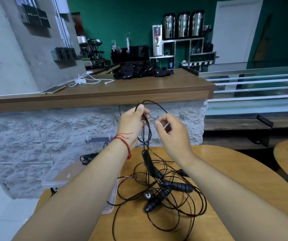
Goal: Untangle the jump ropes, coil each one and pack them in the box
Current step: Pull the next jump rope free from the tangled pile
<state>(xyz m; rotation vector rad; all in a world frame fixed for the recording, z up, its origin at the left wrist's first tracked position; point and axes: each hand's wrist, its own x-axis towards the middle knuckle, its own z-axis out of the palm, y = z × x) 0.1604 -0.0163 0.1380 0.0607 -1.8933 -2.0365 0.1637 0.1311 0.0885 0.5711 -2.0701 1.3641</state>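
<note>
Untangling was underway: the left hand (132, 122) pinched a raised loop of the jump ropes (157, 188), tangled mid-worktop (226, 171). The right hand (172, 134) curled beside it, grip unclear. Next, probably, work one handle free.

Red string bracelet (124, 143) on left wrist (120, 146).
</note>
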